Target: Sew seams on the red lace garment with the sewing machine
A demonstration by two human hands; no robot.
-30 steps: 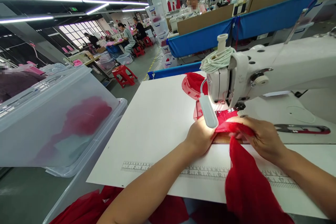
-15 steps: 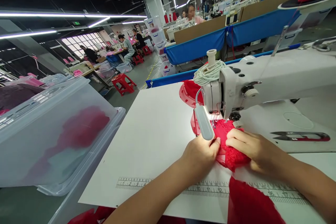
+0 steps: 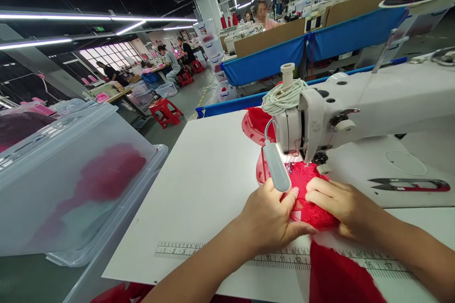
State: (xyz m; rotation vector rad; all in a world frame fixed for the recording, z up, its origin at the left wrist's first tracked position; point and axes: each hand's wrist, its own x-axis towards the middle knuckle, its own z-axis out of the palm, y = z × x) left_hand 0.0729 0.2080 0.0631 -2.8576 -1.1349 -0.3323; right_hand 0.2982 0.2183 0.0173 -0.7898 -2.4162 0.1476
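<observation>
A piece of red lace fabric (image 3: 314, 213) lies bunched under the needle end of a white sewing machine (image 3: 359, 104). My left hand (image 3: 270, 220) grips its left edge, one fingertip pressed on the cloth and the thumb stretched along the near edge; a slim grey lamp (image 3: 277, 168) hides some of its fingers. On the other side, my right hand (image 3: 341, 203) holds the lace with curled fingers, its thumb mostly hidden. Sheer red cloth with small motifs (image 3: 253, 128) extends behind the needle area to the left.
Thread snips (image 3: 408, 184) lie on the machine bed at right. A printed ruler (image 3: 177, 248) runs along the near edge of the white table (image 3: 170, 189), with dark red cloth (image 3: 337, 277) hanging there. A translucent bin (image 3: 71, 184) stands left. Other people work at tables beyond.
My left thumb has spread out to the right along the fabric's near edge, and that hand has turned slightly. My right hand stays nearly in place on the lace.
</observation>
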